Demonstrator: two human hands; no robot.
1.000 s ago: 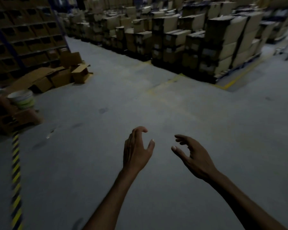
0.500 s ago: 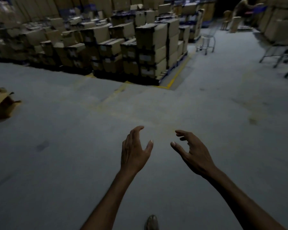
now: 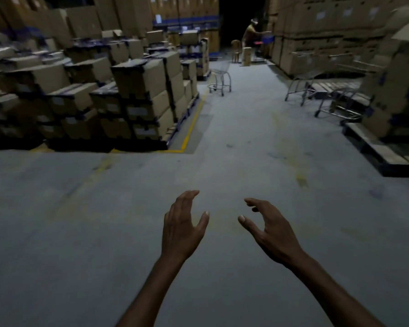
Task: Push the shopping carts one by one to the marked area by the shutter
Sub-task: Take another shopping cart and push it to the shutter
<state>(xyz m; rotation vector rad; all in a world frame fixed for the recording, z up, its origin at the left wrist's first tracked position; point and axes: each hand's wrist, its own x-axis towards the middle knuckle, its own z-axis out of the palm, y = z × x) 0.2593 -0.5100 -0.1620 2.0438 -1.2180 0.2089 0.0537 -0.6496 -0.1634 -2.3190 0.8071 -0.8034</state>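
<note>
Grey concrete floor (image 3: 80,244) is seen under the left hand (image 3: 182,228) and right hand (image 3: 272,232). Both are held out released, fingers loosely curved, nothing grasped. One shopping cart (image 3: 220,77) is parked far ahead, beside stacked cardboard boxes (image 3: 139,90) edged by a yellow line (image 3: 191,128). Two more carts (image 3: 301,87) are parked right, near a pallet (image 3: 373,149).

light: dim, far aisle black | focus: soft, motion-blurred boxes (image 3: 137,76) at left | edges: wide-angle bowing, dark corners
</note>
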